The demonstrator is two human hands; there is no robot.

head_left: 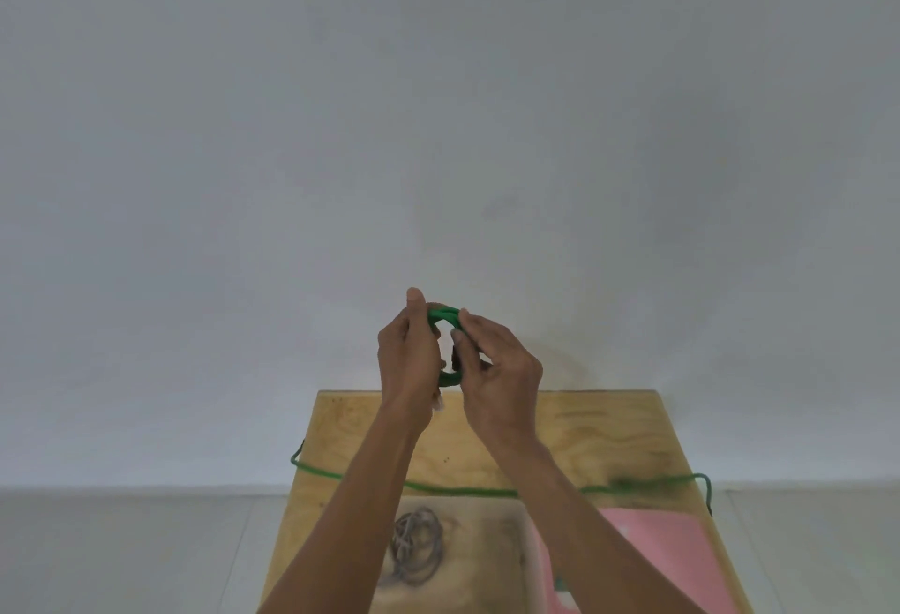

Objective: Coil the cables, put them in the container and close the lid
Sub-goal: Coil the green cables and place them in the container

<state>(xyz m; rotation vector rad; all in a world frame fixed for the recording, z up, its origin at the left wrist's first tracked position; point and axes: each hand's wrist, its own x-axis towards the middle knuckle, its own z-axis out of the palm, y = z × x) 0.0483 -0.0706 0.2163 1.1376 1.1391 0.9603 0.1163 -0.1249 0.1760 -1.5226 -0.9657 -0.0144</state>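
Observation:
Both hands are raised above the far edge of the wooden table (609, 433). My left hand (406, 360) grips the left side of a small coil of green cable (444, 313), thumb pointing up. My right hand (496, 370) pinches the coil's right side. The loose length of the green cable (462, 490) trails across the table, hanging off both side edges. A coiled grey cable (419, 547) lies inside the clear container (511, 511) near me. The pink lid (667, 550) lies to the container's right.
A plain white wall fills the view behind the table. Pale floor shows on both sides of the table.

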